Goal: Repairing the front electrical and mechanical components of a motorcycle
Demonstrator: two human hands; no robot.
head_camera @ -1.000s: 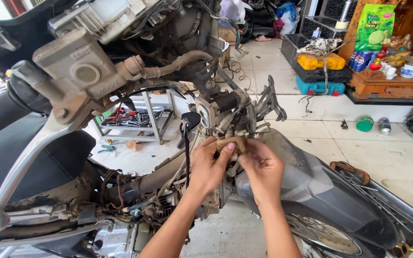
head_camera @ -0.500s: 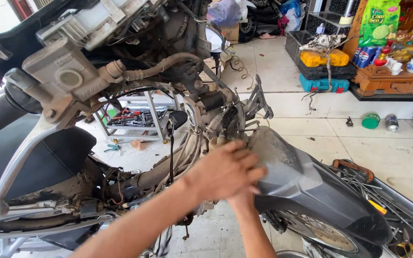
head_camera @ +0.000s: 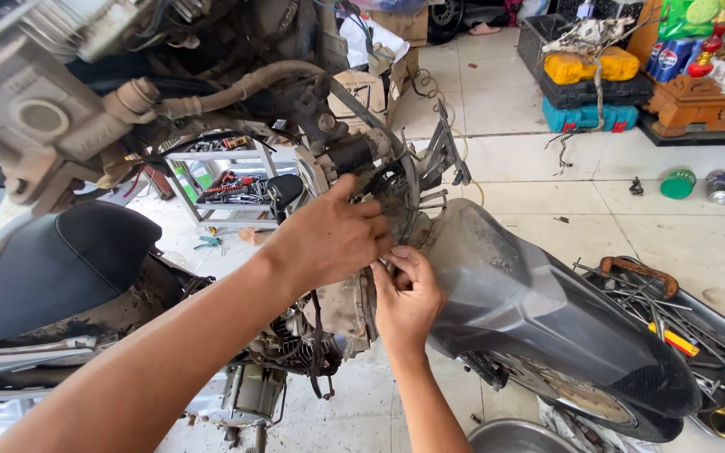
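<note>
Pinching something small, hidden between fingertips, right hand [head_camera: 407,295] works at the dirty wiring cluster [head_camera: 396,197] by the grey plastic rear fender [head_camera: 530,294]; left hand [head_camera: 329,239] presses flat at 10 o'clock. Likely risks: fingers slipping, part dropping into the engine.

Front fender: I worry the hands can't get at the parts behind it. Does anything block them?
Nothing visible does. The left hand and right hand are already on the dirty parts beside the grey front fender.
</note>
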